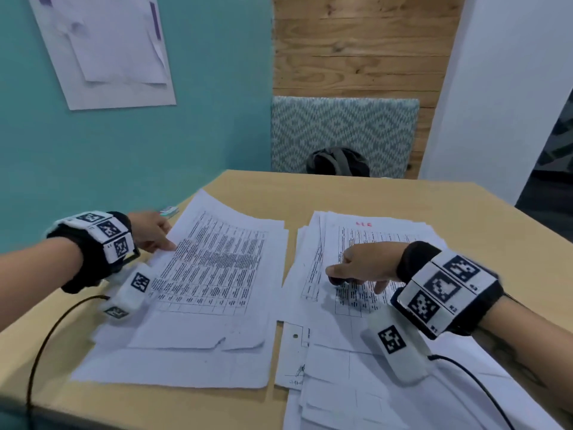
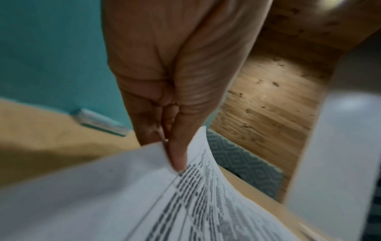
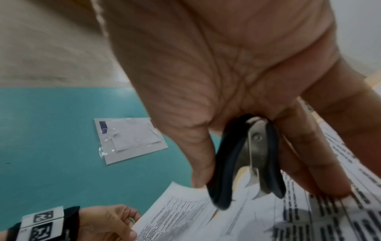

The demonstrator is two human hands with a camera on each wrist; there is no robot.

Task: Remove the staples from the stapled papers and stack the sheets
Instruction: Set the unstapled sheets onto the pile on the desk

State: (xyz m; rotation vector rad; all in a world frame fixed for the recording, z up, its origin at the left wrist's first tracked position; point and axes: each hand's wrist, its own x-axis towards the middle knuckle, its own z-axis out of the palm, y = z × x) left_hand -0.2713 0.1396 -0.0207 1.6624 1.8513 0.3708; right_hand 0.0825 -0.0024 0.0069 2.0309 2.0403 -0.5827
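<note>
Two lots of printed sheets lie on the tan table (image 1: 356, 193). My left hand (image 1: 155, 232) pinches the left edge of the top sheet (image 1: 214, 265) of the left pile; in the left wrist view the thumb (image 2: 178, 156) lies on the sheet (image 2: 103, 195) and its edge curls up. My right hand (image 1: 362, 266) hovers over the messier right pile (image 1: 387, 237) and grips a black staple remover (image 3: 245, 164) between thumb and fingers, its metal claws pointing down at the paper (image 3: 206, 216). No staple shows in any view.
A small pale box (image 1: 170, 211) lies by the teal wall past my left hand. A patterned chair (image 1: 341, 131) with a dark bag (image 1: 338, 161) stands behind the table's far edge. Cables (image 1: 46, 339) trail from both wrists. More loose sheets (image 1: 356, 383) spread toward the front right.
</note>
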